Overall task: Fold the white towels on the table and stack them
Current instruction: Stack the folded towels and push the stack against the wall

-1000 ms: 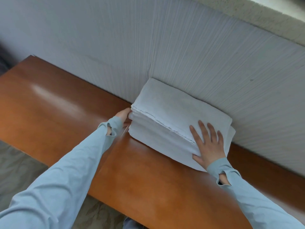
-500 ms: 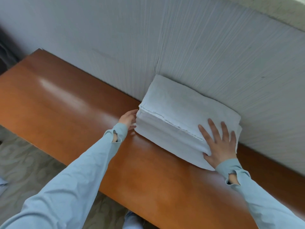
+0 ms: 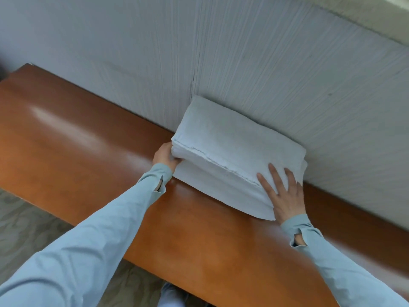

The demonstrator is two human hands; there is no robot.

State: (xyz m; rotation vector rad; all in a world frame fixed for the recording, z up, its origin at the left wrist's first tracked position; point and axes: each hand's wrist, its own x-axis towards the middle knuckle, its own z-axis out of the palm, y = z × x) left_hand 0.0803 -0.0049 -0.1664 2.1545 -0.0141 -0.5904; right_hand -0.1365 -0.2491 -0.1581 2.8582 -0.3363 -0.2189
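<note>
Both arms reach forward in light blue sleeves. The left hand (image 3: 164,156) has its fingers out of sight, tucked in at the near left corner of the towel stack (image 3: 234,149). The right hand (image 3: 284,196) lies flat on the stack's right end, fingers (image 3: 274,176) straight and spread.

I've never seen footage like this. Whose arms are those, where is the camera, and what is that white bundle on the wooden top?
There is no machine here: these are a person's own two arms in light blue sleeves. The single picture comes from a camera worn on the person's head, looking forward and down. The white bundle is a stack of folded towels on a brown wooden table, at its far edge by a pale striped wall. The right hand lies flat, fingers spread, on the stack's near right corner. The left hand is at the stack's left end, its fingers hidden among the layers, so its grip cannot be judged.
</note>
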